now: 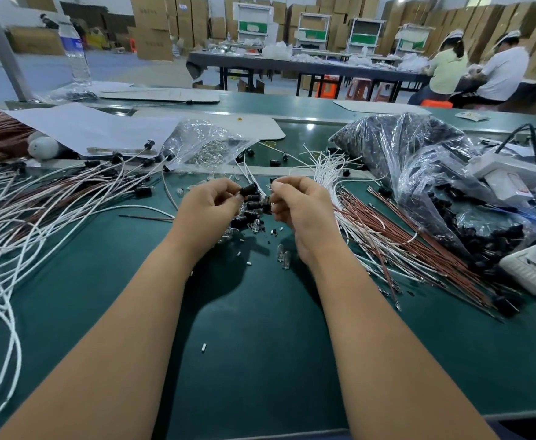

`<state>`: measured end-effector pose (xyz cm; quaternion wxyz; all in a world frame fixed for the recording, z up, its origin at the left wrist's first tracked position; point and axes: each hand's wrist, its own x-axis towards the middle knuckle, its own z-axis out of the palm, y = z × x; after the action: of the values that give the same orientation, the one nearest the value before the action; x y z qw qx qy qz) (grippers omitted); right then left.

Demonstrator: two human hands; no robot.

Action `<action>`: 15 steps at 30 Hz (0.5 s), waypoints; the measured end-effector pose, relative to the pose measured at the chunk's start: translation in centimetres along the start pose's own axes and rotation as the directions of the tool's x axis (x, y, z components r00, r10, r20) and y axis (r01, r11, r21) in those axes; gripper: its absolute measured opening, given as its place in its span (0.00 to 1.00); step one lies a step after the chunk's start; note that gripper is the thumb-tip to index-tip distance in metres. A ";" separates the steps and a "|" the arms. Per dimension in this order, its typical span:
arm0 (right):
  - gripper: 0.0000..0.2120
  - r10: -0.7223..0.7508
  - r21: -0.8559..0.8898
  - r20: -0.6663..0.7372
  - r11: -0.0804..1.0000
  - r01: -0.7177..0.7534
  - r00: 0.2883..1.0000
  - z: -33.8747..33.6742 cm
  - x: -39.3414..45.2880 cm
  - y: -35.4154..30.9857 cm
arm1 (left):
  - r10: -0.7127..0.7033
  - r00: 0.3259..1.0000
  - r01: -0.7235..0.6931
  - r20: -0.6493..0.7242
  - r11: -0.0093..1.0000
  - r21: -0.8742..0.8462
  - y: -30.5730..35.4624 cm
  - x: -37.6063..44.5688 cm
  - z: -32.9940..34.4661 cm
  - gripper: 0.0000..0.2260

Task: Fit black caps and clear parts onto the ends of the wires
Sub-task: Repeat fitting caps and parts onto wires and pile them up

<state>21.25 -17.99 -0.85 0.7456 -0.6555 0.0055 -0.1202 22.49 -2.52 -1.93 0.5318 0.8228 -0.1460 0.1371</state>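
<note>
Your left hand pinches a black cap between thumb and fingertips, held just above the small pile of loose caps in the middle of the green mat. Your right hand has its fingers curled in close to that cap; something dark shows at its fingertips, but can't tell what it holds, or if a wire end is in there at all.

Risks from here:
- Cap is held only at the tips w/ the pile right below. If it slips, it drops among identical caps and you lose track of which one you had.
- Clear parts lie loose just near of your right wrist; a wrist sweep would prob. scatter or roll them.
- Unfitted wires fan out right, finished wires w/ caps on lie left. Dragging an arm across either bunch could mix them.

Hard to make out:
- Cap's open end and any wire inside it are hidden by your fingers.
- Bag of clear parts on the far side and the big bag of caps far right are glare-covered, so fill level unclear.
- Tiny white bits on the mat are too small to identify.
</note>
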 end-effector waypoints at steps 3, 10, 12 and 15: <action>0.06 0.012 0.111 0.008 0.994 -0.013 1.000 -0.1 0.1 -0.1 | 0.029 1.000 -0.029 0.003 0.999 0.019 0.0 0.0 0.0 0.07; 0.05 -0.012 0.051 0.029 0.999 0.010 1.000 0.1 0.0 0.0 | 0.085 0.996 -0.086 0.022 0.995 0.055 -0.2 0.0 0.1 0.06; 0.05 -0.020 0.041 0.026 0.999 0.019 0.999 0.1 -0.1 0.0 | 0.088 0.996 -0.089 0.012 0.994 0.065 -0.3 0.1 0.2 0.06; 0.05 -0.037 -0.005 0.008 0.999 0.037 0.999 0.0 0.0 0.0 | 0.105 0.994 -0.103 -0.020 0.990 0.097 -0.4 0.1 0.2 0.05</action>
<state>21.20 -18.00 -0.84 0.7415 -0.6579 -0.0093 -0.1314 22.75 -2.54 -2.32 0.4858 0.8368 -0.1752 0.1816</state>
